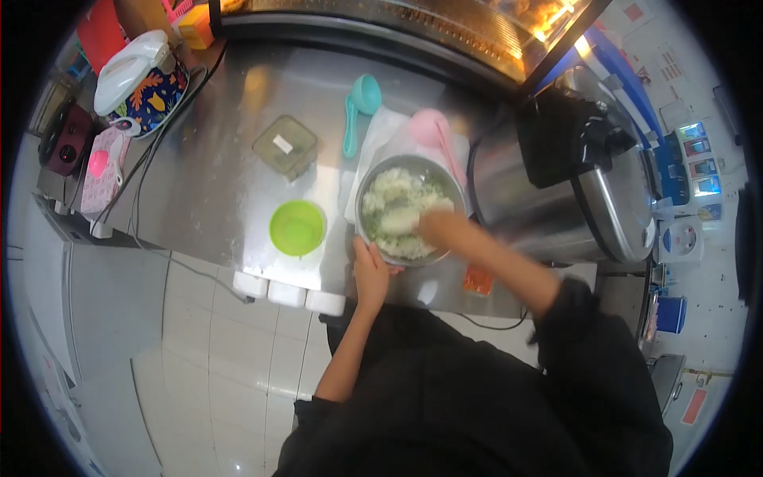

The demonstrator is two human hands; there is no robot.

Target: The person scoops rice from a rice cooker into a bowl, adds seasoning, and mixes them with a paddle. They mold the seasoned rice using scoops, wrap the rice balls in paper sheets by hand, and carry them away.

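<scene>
A metal bowl [456, 189] holds what looks like white rice [395, 184], with a greenish tint at places. My left hand [371, 274] grips the bowl's near left rim. My right hand [441, 229], blurred by motion, is closed over the bowl's right side on a pale rice paddle [400, 221] that lies in the rice. Behind the bowl, a pink ladle [430, 129] rests on a white cloth [385, 127]. A turquoise ladle [366, 95] lies further back. To the left are a lime green bowl [298, 228] and a lidded square container [284, 147].
A large metal cooker [536, 199] stands close on the right. A lit display cabinet [381, 36] spans the back. An orange packet [478, 280] lies at the counter's front edge. Cables [151, 151] run down the left side, near a patterned pot [151, 91].
</scene>
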